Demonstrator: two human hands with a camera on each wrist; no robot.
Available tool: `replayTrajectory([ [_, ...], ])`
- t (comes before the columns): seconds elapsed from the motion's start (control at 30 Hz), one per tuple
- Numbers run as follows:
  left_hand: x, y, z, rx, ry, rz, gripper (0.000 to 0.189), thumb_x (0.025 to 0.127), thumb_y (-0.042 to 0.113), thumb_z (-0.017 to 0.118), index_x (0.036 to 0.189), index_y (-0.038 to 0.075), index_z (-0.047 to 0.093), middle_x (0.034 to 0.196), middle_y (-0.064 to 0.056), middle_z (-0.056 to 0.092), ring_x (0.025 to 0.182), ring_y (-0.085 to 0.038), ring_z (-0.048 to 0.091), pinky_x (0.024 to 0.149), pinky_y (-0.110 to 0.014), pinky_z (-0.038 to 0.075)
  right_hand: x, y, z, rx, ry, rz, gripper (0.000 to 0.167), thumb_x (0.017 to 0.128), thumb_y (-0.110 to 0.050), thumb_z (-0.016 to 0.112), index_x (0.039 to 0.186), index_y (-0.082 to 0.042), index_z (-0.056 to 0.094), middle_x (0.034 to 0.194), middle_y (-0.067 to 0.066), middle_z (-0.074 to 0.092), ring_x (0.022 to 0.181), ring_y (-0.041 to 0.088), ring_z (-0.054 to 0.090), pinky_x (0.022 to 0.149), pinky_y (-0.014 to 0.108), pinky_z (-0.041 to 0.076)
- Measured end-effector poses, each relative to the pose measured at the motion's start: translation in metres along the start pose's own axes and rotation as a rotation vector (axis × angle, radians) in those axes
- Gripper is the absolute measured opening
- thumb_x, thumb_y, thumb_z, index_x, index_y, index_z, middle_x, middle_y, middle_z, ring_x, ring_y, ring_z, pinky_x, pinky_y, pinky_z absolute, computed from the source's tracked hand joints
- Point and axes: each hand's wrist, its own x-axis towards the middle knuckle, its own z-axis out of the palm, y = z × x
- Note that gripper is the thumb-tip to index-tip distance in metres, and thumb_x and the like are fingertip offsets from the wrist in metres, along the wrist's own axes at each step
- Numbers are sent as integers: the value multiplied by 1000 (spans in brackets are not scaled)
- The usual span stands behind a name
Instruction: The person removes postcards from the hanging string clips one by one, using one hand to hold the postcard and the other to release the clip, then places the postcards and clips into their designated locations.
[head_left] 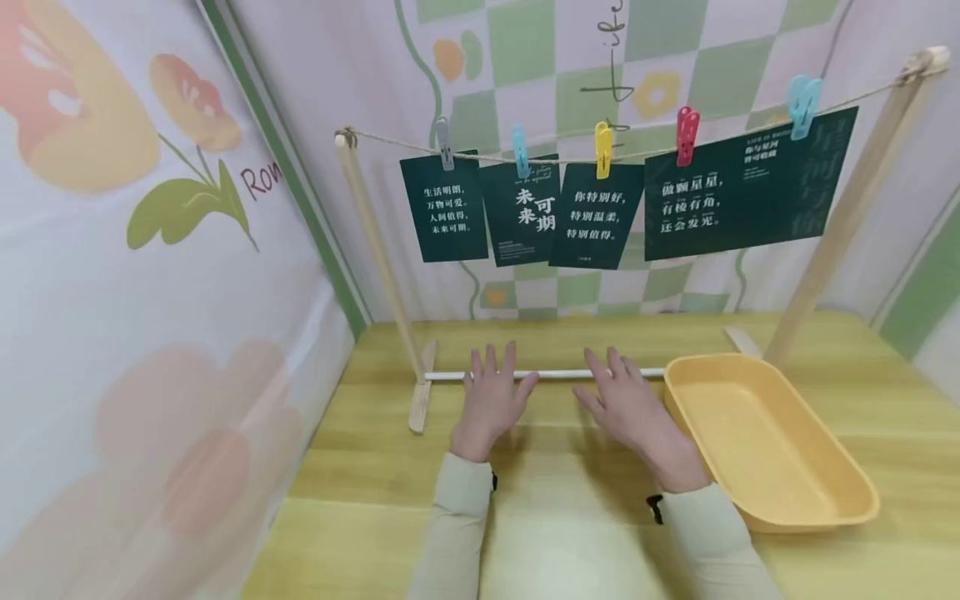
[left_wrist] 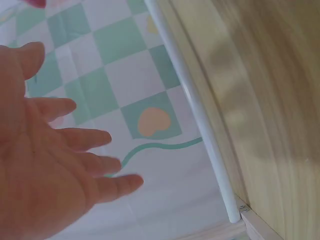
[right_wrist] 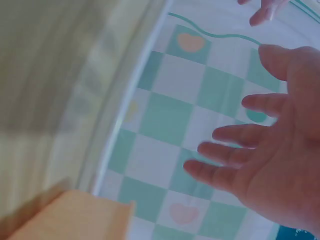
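Note:
My left hand (head_left: 491,398) is held out over the table with its fingers spread, and nothing is in it. To its right, my right hand (head_left: 633,407) is held out the same way, also holding nothing, close to the yellow tray (head_left: 765,450). In the head view the fingers of both hands overlap the white rod (head_left: 566,374) at the stand's base. Both wrist views show the palms apart from this rod (left_wrist: 192,102). Above hang dark green cards (head_left: 446,208) with white writing, clipped to a string by grey, blue, yellow and red clothespins (head_left: 686,137).
Two wooden posts (head_left: 381,262) hold the string (head_left: 555,159) at either end. The left post stands on a flat wooden foot (head_left: 423,392). Behind is a checkered green and white cloth (head_left: 525,46); a flowered cloth wall (head_left: 187,300) lines the left of the wooden table (head_left: 360,517).

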Motion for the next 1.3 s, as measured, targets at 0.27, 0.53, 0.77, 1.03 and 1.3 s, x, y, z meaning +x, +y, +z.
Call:
replayTrajectory([
  [0.27,2,-5,-23,-296,100,71,52,105,41,40,144,7,45,146,-12,51,134,-30,50,110,-45,43,10,-11,-40,229,116,-17,50,104,-30,46,143,2,43,135,28,56,120,43,58,99,59,46],
  [0.53,8,-11,-49,-454,414,-84,31,102,29,47,112,11,71,107,-9,74,100,-25,69,89,-41,55,30,-40,-85,277,426,-198,24,100,-16,53,111,-2,69,79,9,67,66,20,56,62,33,50],
  [0.77,10,-9,-67,-485,574,-71,25,100,23,51,96,10,72,91,-8,75,81,-22,69,73,-36,57,48,-48,-126,244,500,-256,20,99,-14,54,107,-3,69,73,8,64,60,17,49,55,21,39],
  [1.03,17,-15,-90,-615,638,-17,26,101,22,52,97,6,72,94,-10,74,85,-22,69,75,-35,54,68,-59,-162,208,488,-261,26,101,-18,51,114,-3,67,78,10,66,63,19,52,60,23,40],
  [1.3,19,-22,-113,-595,654,-46,26,101,21,50,110,5,68,108,-11,72,92,-27,68,79,-38,55,91,-81,-194,174,455,-381,25,100,-17,51,113,-2,67,81,8,68,64,17,53,62,21,40],
])
